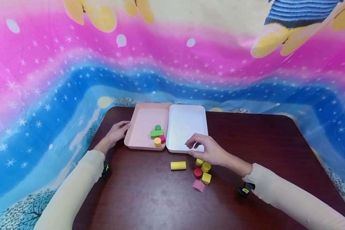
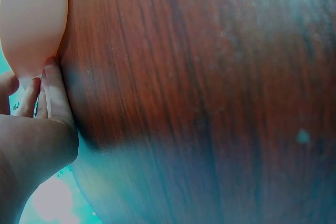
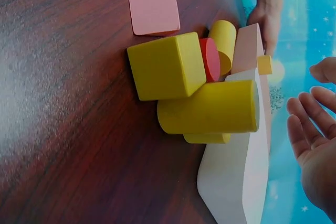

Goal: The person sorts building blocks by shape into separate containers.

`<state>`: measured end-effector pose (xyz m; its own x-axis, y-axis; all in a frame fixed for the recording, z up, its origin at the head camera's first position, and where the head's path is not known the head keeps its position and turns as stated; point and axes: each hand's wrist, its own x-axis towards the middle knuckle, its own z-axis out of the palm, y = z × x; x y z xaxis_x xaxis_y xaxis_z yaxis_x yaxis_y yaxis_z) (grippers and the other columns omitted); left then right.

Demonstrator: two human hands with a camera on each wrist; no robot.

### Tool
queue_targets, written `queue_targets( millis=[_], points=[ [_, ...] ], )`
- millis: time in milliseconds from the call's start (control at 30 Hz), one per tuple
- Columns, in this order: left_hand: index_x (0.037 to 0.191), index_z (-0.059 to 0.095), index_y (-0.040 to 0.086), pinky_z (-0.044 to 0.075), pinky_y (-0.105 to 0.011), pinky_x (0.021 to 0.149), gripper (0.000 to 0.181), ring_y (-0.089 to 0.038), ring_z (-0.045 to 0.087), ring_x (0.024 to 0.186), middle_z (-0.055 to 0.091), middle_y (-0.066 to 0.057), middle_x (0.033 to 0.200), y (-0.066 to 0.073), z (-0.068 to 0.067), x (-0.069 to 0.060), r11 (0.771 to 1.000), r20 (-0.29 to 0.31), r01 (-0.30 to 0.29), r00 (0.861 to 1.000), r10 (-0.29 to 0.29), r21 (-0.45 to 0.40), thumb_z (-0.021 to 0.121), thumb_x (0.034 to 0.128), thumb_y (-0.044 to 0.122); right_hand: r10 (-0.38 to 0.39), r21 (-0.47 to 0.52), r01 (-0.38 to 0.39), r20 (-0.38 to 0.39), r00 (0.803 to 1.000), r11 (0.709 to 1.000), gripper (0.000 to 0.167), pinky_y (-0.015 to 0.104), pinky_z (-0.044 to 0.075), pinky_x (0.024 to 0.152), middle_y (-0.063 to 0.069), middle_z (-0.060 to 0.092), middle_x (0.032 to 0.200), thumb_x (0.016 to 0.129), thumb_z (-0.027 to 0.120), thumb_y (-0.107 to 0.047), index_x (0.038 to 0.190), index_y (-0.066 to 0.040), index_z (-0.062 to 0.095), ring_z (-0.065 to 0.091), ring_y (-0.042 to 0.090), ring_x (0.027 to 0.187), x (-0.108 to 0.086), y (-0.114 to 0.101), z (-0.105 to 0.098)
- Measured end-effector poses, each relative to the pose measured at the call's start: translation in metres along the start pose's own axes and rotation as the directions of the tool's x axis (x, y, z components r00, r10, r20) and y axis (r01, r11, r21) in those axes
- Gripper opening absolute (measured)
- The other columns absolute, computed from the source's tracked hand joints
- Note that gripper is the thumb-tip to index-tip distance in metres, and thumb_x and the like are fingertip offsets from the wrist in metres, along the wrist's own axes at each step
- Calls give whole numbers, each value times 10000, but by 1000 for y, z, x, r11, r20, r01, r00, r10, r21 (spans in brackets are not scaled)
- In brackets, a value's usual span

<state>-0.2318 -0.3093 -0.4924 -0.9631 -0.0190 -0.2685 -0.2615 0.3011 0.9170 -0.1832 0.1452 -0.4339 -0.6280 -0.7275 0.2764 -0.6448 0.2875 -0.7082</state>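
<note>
My left hand [image 1: 118, 131] rests against the left side of the pink tray [image 1: 143, 118]; in the left wrist view its fingers [image 2: 59, 90] touch the tray's outer wall. My right hand [image 1: 208, 148] is in the air over the near right corner of the white tray [image 1: 187, 121], fingers loosely bent with nothing between them. Just below it stand two yellow cylinders [image 1: 206, 167], a red cylinder [image 1: 197, 173], a yellow cube [image 1: 206, 178] and a pink block [image 1: 198, 186]. Left of these, a longer yellow cylinder [image 1: 178, 165] lies on its side.
Inside the pink tray are a green cylinder [image 1: 157, 127], a light green block [image 1: 156, 134], a magenta cylinder [image 1: 162, 139] and an orange-yellow cylinder [image 1: 157, 142]. The trays stand side by side on a dark wooden table [image 1: 253, 137]. A patterned cloth [image 1: 172, 70] hangs behind.
</note>
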Motion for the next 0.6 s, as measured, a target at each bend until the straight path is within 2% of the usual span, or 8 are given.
queue_targets(
  millis=[200,400,600],
  points=[
    [1638,392,72,476,-538,1131,546,-376,531,1390,474,-217,1580,1,-1,0,1000,1,2,1000,-2,1,463,1158,322,-14,22,14,-2,1000,1000,265,505,616,882,104,717,1111,938,825,-118,1186,-97,734,694,197,996,1,0,8],
    [1638,390,67,475,-536,1133,554,-378,529,1392,471,-224,1581,0,0,1,1000,1,0,1000,0,-6,466,1156,330,-5,13,4,26,1000,1000,314,393,623,892,77,723,1123,913,851,-112,1198,-61,731,684,131,1001,3,2,15],
    [1639,385,63,479,-536,1129,555,-377,534,1385,470,-226,1578,1,0,-1,1000,8,3,1000,-3,-3,462,1157,328,-14,49,12,29,999,999,304,438,623,897,116,719,1122,914,848,-109,1191,-70,728,699,247,1005,4,-1,22]
  ],
)
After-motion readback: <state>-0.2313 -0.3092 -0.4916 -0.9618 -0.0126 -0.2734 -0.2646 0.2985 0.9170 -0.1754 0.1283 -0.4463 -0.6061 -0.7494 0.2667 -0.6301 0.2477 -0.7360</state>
